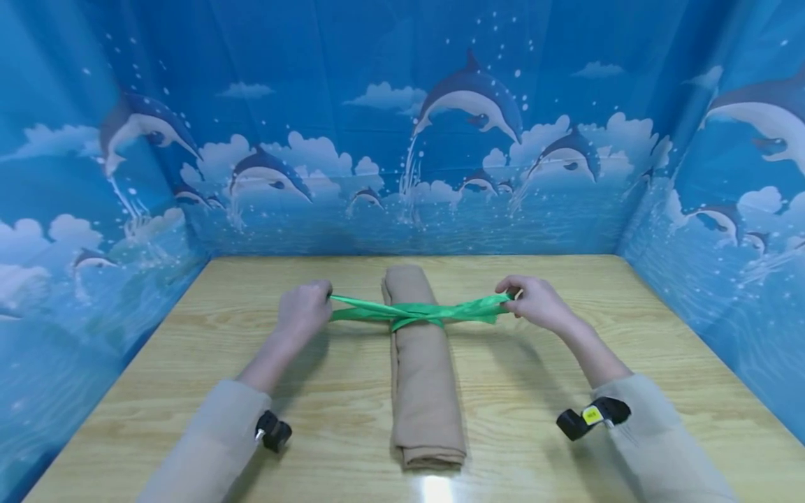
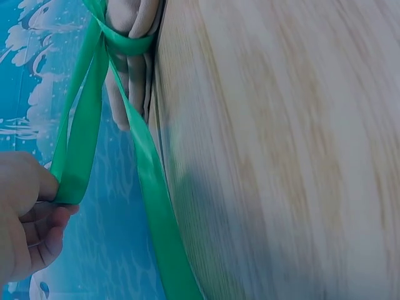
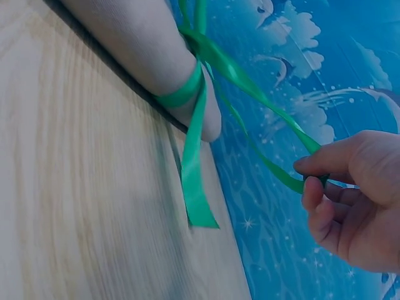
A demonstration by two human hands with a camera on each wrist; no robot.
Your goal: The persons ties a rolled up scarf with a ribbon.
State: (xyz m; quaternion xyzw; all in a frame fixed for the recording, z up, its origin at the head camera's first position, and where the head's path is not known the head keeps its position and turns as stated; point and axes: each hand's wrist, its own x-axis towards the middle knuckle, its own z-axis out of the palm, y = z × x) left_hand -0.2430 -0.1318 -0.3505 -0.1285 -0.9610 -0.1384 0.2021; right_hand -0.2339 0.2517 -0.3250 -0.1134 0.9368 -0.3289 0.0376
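Note:
A rolled brown cloth [image 1: 428, 391] lies lengthwise on the table, with a green ribbon [image 1: 418, 313] tied around its upper part. To the left of the roll, my left hand [image 1: 305, 307] pinches a loop of the ribbon [image 2: 84, 144] and draws it out sideways. My right hand [image 1: 534, 300] pinches another ribbon loop [image 3: 269, 100] between thumb and fingers on the right side. Both loops stretch from the crossing over the roll. One loose ribbon tail hangs on each side, as the wrist views show; the right one ends in a cut edge [image 3: 203, 219].
The wooden table [image 1: 251, 433] carries the roll near its middle. A blue curtain [image 1: 314, 209] printed with dolphins and clouds encloses the back and both sides. A small dark camera [image 1: 273, 429] is strapped at the left sleeve, another camera [image 1: 572, 423] at the right.

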